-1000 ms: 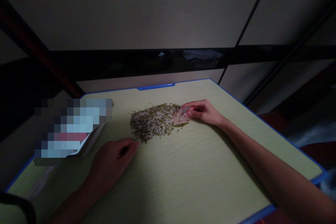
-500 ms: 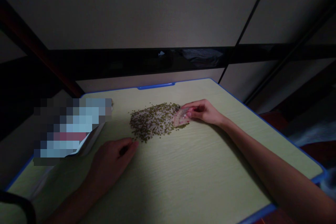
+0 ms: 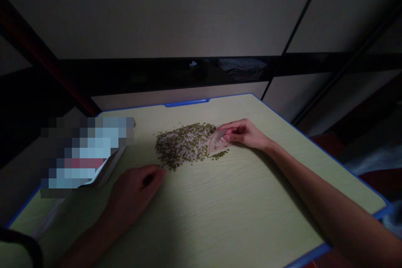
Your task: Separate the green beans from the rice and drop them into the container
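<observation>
A flat heap of small green beans mixed with pale grains point(image 3: 184, 145) lies spread on the yellow-green table point(image 3: 226, 209). My right hand point(image 3: 246, 133) rests at the heap's right edge, its fingers pinching a small clear curved plastic piece point(image 3: 217, 142) that stands on the table against the beans. A few green beans point(image 3: 220, 155) lie apart just below that piece. My left hand point(image 3: 133, 194) lies on the table at the heap's near left corner, fingers curled loosely, fingertips close to the nearest beans; nothing shows in it.
A book or packet point(image 3: 91, 157), partly blurred out, lies at the table's left side. The table has a blue rim point(image 3: 186, 103) with a handle at the far edge. Behind it runs a dark rail and a pale wall.
My right hand has shifted the clear piece slightly, leaving a small cluster of beans separated at the heap's lower right. My left hand has stayed put.
</observation>
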Demonstrator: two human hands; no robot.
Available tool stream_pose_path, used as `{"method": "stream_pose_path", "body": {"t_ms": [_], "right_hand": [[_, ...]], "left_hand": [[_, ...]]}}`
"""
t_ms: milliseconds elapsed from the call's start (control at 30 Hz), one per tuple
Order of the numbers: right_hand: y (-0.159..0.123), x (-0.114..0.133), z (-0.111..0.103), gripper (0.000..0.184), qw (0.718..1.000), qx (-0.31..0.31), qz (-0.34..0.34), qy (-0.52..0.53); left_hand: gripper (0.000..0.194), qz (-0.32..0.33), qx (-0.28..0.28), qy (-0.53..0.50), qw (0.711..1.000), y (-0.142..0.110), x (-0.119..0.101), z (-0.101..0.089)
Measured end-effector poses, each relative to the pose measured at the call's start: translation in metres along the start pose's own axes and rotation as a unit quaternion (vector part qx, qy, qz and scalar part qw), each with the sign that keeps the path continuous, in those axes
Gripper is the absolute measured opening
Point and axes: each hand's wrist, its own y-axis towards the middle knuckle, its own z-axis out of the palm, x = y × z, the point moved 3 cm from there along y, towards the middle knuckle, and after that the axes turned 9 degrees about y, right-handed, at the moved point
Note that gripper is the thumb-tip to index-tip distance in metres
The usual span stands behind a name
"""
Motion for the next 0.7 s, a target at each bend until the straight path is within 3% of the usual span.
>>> {"method": "stream_pose_path", "body": {"t_ms": [700], "right_hand": [[-0.0002,0.0005,0.0075,0.035,1.000,0.017,-0.007,-0.023]], "left_hand": [[0.034,-0.008,0.008,0.000,1.000,0.0003,-0.0032,-0.0016]]}}
